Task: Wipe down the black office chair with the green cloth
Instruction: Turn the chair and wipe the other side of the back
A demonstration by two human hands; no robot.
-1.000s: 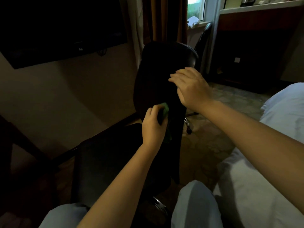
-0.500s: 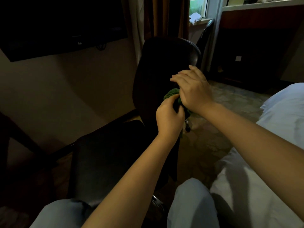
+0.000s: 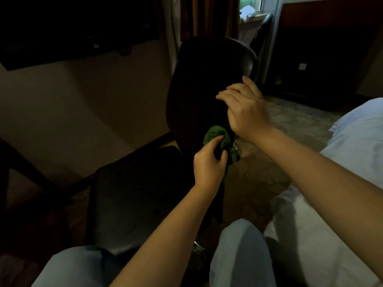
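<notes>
left hand (image 3: pixel 209 163) clamped round bunched green cloth (image 3: pixel 215 134), held against right edge of chair (image 3: pixel 207 79) back. right hand (image 3: pixel 246 110) just above, fingers together, curled over same edge. white bed (image 3: pixel 342 162) at right.

- The office chair (image 3: pixel 207 79) is plain black, with a dull sheen along its upper rim.
- The cloth (image 3: pixel 215 134) is deep green, unpatterned.
- The bed sheet (image 3: pixel 342 172) is white.
- The trousers (image 3: pixel 238 255) are pale blue-grey.
- The curtains (image 3: pixel 207 17) show vertical bands of brown and orange, with a whitish panel beside them.
- The wall (image 3: pixel 83 100) is beige.
- The floor (image 3: pixel 300 114) is mottled grey and brown in irregular patches.
- The wall socket (image 3: pixel 302 66) is white.
- The television (image 3: pixel 72 27) is black.
</notes>
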